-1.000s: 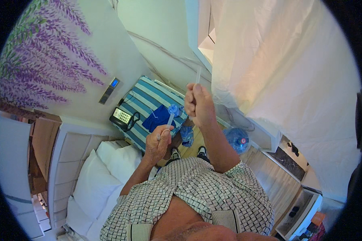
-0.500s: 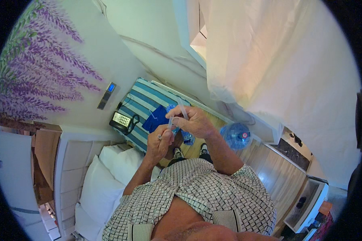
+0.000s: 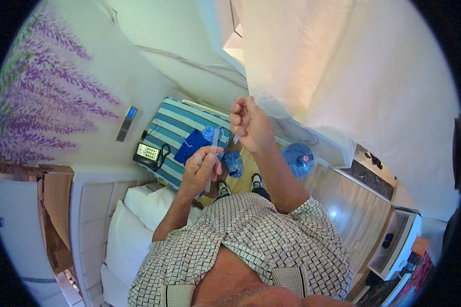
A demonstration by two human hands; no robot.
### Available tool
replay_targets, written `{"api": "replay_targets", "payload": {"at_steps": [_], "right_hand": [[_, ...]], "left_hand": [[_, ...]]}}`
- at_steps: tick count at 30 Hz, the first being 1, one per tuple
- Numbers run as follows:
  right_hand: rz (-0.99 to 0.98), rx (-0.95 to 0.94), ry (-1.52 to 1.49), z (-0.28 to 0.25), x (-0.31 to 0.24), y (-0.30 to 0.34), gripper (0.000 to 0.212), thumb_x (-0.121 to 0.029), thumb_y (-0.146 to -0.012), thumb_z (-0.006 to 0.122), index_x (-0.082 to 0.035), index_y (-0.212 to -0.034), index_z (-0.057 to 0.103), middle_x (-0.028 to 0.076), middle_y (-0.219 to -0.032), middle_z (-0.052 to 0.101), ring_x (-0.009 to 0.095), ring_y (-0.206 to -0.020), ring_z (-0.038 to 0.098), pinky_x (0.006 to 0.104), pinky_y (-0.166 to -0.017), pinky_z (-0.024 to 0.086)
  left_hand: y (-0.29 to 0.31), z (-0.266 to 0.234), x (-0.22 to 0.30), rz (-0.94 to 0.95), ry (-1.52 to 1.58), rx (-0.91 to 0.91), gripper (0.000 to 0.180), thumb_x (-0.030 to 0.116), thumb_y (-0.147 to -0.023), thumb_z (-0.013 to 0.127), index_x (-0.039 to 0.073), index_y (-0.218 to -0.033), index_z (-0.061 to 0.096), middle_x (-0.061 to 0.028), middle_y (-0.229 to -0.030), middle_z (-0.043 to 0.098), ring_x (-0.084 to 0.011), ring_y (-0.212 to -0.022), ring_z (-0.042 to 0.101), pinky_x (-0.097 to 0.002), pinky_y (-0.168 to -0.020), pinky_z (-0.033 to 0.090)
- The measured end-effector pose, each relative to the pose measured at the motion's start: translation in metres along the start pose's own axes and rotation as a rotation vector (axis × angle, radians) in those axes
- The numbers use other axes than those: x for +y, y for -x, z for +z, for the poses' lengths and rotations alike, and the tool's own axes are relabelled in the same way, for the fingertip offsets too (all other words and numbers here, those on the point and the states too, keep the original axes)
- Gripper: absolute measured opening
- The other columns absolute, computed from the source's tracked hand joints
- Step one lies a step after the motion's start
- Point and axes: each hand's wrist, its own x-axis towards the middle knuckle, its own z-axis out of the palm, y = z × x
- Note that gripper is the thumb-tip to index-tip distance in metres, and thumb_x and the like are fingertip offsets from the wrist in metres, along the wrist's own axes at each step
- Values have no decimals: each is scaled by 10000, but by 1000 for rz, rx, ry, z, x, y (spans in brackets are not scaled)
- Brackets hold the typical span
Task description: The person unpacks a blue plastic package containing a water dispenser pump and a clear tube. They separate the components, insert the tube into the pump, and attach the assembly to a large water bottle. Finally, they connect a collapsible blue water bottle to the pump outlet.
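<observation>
My left hand (image 3: 201, 171) is closed around a slim, translucent whitish plastic tube (image 3: 215, 138). One end stands up above the fingers and the other comes out below the palm. Up and to the right, apart from it, my right hand (image 3: 251, 125) has its fingers curled around a clear plastic piece. Only a short end of that clear piece (image 3: 235, 138) shows below the fingers, so its full shape is hidden. Beneath the hands, a crumpled clear-blue plastic bottle (image 3: 234, 163) is seen near the table's edge.
A blue-and-white striped table (image 3: 169, 115) bears a corded telephone (image 3: 148, 155), a dark blue cloth-like item (image 3: 191, 147) and a light blue item (image 3: 208, 133). A large water jug (image 3: 297, 159) stands on the floor to the right. White pillows (image 3: 127, 233) lie at the left.
My hands have come apart. The right one has risen with the clear piece, while the left keeps the tube, which now shows above and below its grip. The view has shifted slightly.
</observation>
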Motion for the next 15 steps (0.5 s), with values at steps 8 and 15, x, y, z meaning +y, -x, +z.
{"api": "replay_targets", "payload": {"at_steps": [8, 15], "right_hand": [[-52, -3, -160, 7, -12, 4, 393, -440, -1049, 435, -60, -1078, 532, 48, -843, 538, 166, -664, 479, 255, -480, 349], [-87, -32, -174, 18, -9, 9, 409, -451, -1062, 376, -73, -1108, 522, 40, -835, 511, 142, -649, 458, 248, -470, 344]], "left_hand": [[4, 3, 0, -13, -34, -110, 295, 220, -1049, 468, 11, -1211, 600, 8, -648, 535, -44, -508, 429, -198, -463, 356], [8, 4, -5, 10, -68, -130, 306, 206, -1039, 492, -13, -1225, 599, 24, -633, 509, -45, -509, 425, -202, -457, 352]]}}
